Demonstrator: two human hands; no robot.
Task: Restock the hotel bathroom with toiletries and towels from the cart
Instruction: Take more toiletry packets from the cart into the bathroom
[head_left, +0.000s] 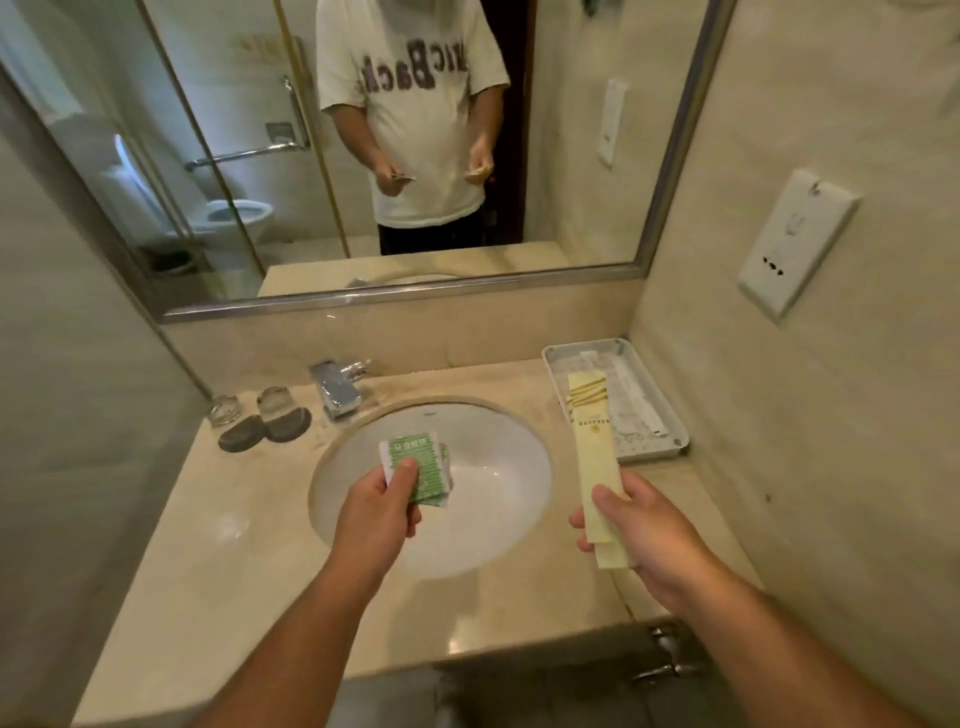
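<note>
Left hand (382, 501) pinches green sachets (415, 467) over the sink (493, 525). Right hand (631, 530) grips long cream packets (595, 452), tips over the tray (657, 402).

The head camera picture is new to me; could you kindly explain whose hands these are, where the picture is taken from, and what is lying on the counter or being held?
There is no machine here. A person wears a camera on the head, and it looks down at their own two hands over a bathroom counter. The left hand pinches a few green packets above the sink. The right hand holds a long yellow packet, which points toward a pale tray by the wall. A white packet lies in that tray. At the back of the counter are a tap and, to its left, two glasses. The mirror reflects the same person.
</note>
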